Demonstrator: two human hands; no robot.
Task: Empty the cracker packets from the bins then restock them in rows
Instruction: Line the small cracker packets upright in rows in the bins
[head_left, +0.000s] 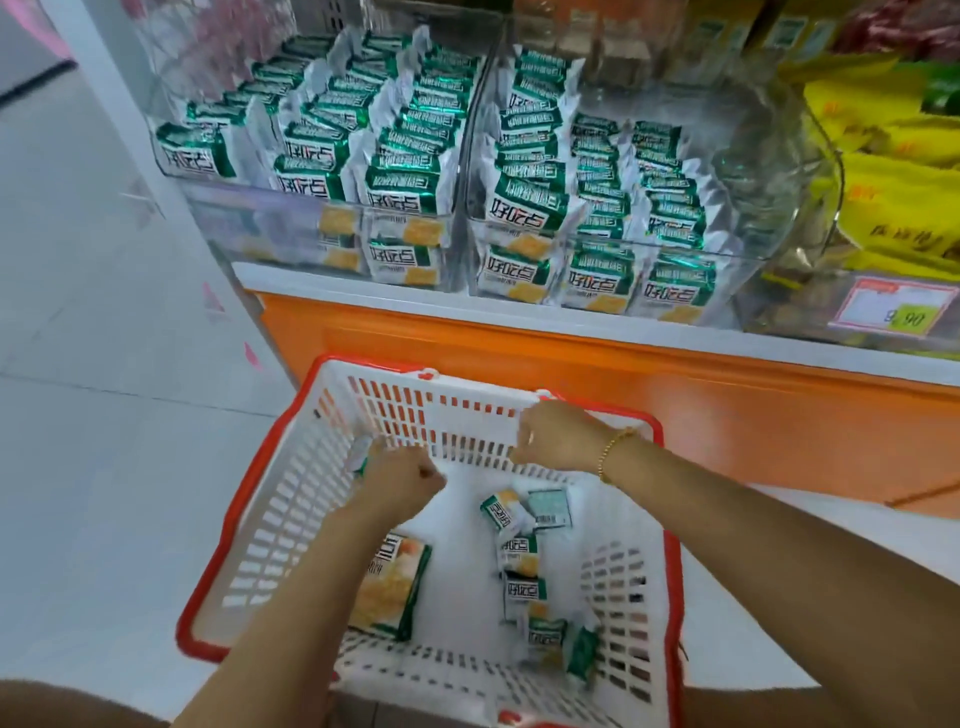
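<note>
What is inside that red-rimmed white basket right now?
Loose cracker packets lie on the basket floor, one larger packet partly under the left forearm. The left hand grips another packet. Both arms cover part of the floor, so more may be hidden.

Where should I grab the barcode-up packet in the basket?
Pinch its free right edge, coming down from above. The barcode-up packet lies roughly flat on the basket floor. A neighbouring packet overlaps its left side, while the right side looks open.

The bins (737, 156) are clear glossy plastic. Cracker packets (405, 182) look shiny foil; the basket (291, 493) is smooth slotted plastic.
</note>
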